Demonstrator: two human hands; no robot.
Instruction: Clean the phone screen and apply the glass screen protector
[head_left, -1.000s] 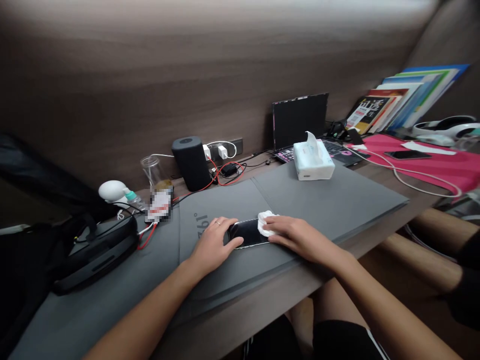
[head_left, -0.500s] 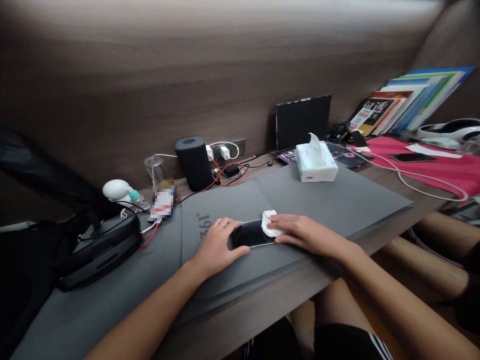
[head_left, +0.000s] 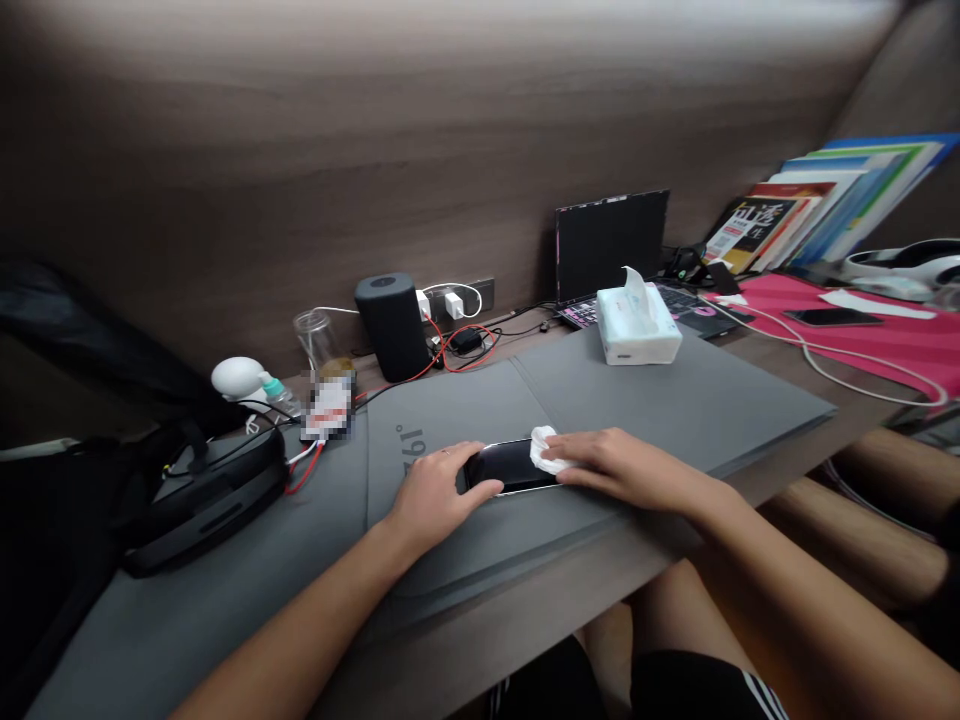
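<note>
A black smartphone [head_left: 506,467] lies screen up on the grey desk mat [head_left: 622,420]. My left hand [head_left: 436,492] grips its left end, thumb along the near edge and fingers at the far edge. A crumpled white tissue [head_left: 544,450] rests on the right part of the screen. My right hand [head_left: 619,465] is closed on the tissue and presses it to the phone, covering the phone's right end.
Behind the phone stand a tissue pack [head_left: 639,335], an open laptop [head_left: 611,245] and a black speaker [head_left: 391,325]. A black headset [head_left: 217,510] and a glass jar [head_left: 319,340] are at left. Books [head_left: 832,205] and a pink sheet [head_left: 870,340] lie at right.
The tissue and my right hand have shifted slightly down relative to the phone's far edge. My left hand keeps its hold on the phone. The whole view has moved a little.
</note>
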